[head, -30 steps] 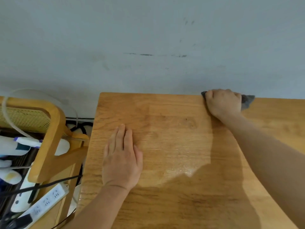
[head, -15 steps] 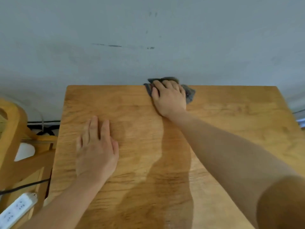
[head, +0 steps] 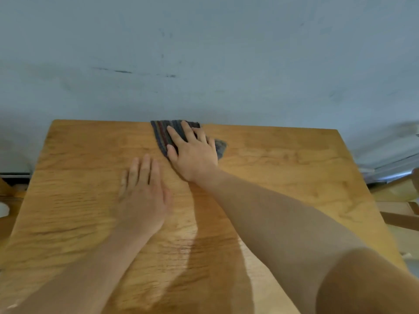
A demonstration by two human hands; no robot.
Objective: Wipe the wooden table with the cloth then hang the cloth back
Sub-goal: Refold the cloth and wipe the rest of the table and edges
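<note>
The striped cloth (head: 166,134) lies at the tabletop's (head: 283,168) far edge under the flat, spread right hand (head: 192,155). The left hand (head: 142,196) rests open just beside it.

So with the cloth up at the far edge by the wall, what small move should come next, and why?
Probably draw the right hand toward the body, dragging the cloth down the wooden table. The cloth lies flat under spread fingers at the far edge, with bare wood nearer. The left hand rests flat beside that path.
</note>
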